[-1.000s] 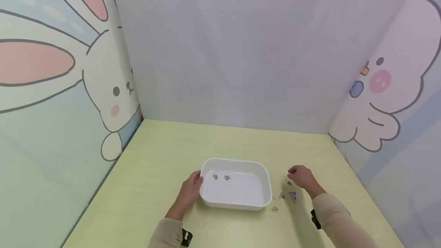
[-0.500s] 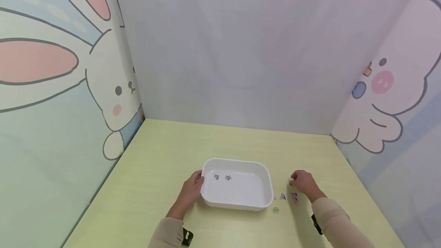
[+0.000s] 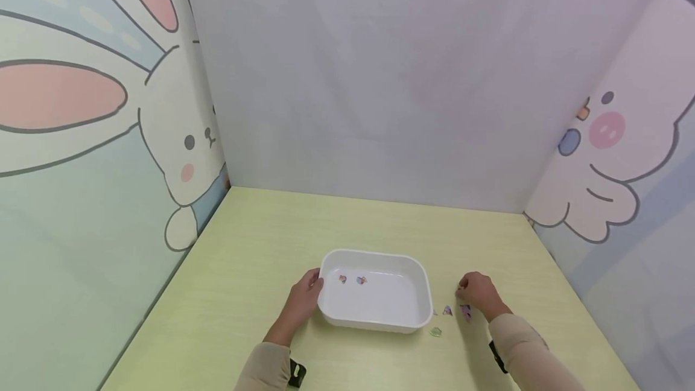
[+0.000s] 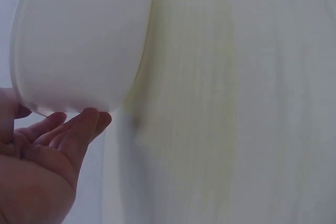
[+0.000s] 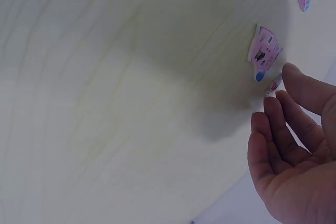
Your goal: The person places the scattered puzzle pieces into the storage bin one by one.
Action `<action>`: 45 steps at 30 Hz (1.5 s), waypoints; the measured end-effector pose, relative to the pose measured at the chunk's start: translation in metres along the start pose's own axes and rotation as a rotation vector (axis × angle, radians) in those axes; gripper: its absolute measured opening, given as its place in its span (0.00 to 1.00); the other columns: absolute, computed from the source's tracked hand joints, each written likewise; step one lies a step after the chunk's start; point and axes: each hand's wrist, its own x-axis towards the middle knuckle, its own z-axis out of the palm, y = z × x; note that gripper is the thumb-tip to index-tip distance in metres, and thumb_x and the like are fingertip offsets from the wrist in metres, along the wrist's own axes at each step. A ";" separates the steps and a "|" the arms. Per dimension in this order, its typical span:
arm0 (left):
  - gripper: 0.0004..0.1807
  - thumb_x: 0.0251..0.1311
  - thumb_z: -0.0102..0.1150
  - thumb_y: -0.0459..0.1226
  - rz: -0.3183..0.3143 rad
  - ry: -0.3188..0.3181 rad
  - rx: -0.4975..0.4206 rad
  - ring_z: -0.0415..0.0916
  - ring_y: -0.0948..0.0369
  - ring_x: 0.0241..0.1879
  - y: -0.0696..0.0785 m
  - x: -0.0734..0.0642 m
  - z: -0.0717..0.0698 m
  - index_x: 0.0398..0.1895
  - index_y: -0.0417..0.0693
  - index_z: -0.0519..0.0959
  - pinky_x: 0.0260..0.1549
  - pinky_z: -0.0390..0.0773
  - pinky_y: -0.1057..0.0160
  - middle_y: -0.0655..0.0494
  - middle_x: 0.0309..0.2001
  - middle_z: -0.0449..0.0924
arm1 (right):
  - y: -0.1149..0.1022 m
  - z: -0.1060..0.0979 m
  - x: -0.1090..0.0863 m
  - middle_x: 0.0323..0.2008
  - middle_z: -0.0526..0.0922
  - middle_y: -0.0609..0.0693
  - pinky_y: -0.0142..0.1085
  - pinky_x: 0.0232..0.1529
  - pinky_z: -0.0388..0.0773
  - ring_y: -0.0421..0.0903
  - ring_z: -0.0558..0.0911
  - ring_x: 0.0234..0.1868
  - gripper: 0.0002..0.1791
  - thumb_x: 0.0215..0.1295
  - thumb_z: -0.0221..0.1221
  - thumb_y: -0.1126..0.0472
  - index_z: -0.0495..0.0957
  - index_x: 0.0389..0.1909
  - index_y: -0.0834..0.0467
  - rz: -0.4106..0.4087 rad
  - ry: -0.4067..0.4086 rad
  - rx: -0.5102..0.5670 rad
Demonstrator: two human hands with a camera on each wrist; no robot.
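Observation:
My left hand (image 3: 303, 299) grips the left end of a white rectangular tray (image 3: 377, 324), thumb at the rim and fingers against the outer wall. Two small colourful printed pieces lie inside it, one of them a printed piece (image 3: 361, 280) near the back wall. Right of the tray, my right hand (image 3: 480, 293) is low at the table. Its thumb and index fingertips pinch a small printed piece (image 5: 273, 84), partly hidden by them. Close beside, a larger pink-purple piece (image 5: 265, 52) with a blue tip lies on the table.
Between tray and right hand lie a small purple printed piece (image 3: 447, 311) and a green leaf-like piece (image 3: 436, 332); a sliver of another shows at the tray's right edge. The yellow-green table (image 3: 260, 228) is enclosed by a grey back curtain (image 3: 369, 77) and cartoon-printed side walls.
My right hand has come down and slightly right onto the small piece that lay on the table, and its fingertips have closed on it. The left hand keeps its grip on the tray.

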 end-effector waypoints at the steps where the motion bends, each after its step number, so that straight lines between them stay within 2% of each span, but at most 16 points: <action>1: 0.22 0.73 0.46 0.39 0.000 0.000 -0.002 0.67 0.40 0.62 0.000 0.000 0.000 0.65 0.36 0.69 0.60 0.65 0.39 0.38 0.61 0.73 | 0.001 0.001 0.000 0.28 0.79 0.54 0.45 0.33 0.78 0.49 0.77 0.30 0.09 0.55 0.64 0.69 0.79 0.33 0.71 -0.004 0.003 -0.003; 8: 0.23 0.73 0.46 0.39 -0.003 0.005 -0.007 0.67 0.40 0.62 -0.001 0.000 0.000 0.65 0.36 0.69 0.60 0.65 0.40 0.38 0.61 0.72 | 0.002 0.004 0.002 0.26 0.79 0.52 0.44 0.31 0.79 0.47 0.77 0.28 0.04 0.55 0.63 0.70 0.80 0.30 0.68 -0.011 0.012 -0.004; 18: 0.22 0.73 0.46 0.39 0.006 0.005 -0.006 0.68 0.40 0.61 0.000 0.000 0.000 0.65 0.36 0.69 0.59 0.67 0.39 0.38 0.60 0.73 | 0.001 0.004 0.000 0.25 0.78 0.50 0.44 0.31 0.78 0.47 0.76 0.27 0.03 0.55 0.63 0.70 0.79 0.28 0.66 -0.007 0.014 -0.010; 32: 0.22 0.73 0.46 0.38 0.006 0.010 0.003 0.68 0.40 0.61 0.001 0.000 0.001 0.64 0.36 0.69 0.59 0.66 0.40 0.38 0.61 0.73 | 0.003 0.002 0.000 0.26 0.79 0.51 0.41 0.29 0.77 0.47 0.75 0.27 0.04 0.57 0.59 0.69 0.80 0.30 0.68 0.046 0.001 0.005; 38: 0.22 0.73 0.46 0.39 0.009 0.004 -0.005 0.68 0.40 0.61 0.001 0.000 0.000 0.65 0.36 0.69 0.59 0.66 0.40 0.38 0.61 0.73 | -0.002 -0.003 0.002 0.27 0.80 0.52 0.44 0.32 0.79 0.48 0.78 0.29 0.06 0.59 0.61 0.68 0.80 0.31 0.69 -0.003 0.034 0.017; 45: 0.23 0.73 0.45 0.40 -0.010 0.003 -0.012 0.67 0.40 0.62 0.001 0.000 0.000 0.66 0.37 0.68 0.60 0.65 0.39 0.39 0.62 0.72 | -0.020 -0.018 0.004 0.28 0.80 0.52 0.45 0.32 0.79 0.49 0.79 0.29 0.07 0.61 0.62 0.67 0.80 0.33 0.70 -0.054 0.054 0.031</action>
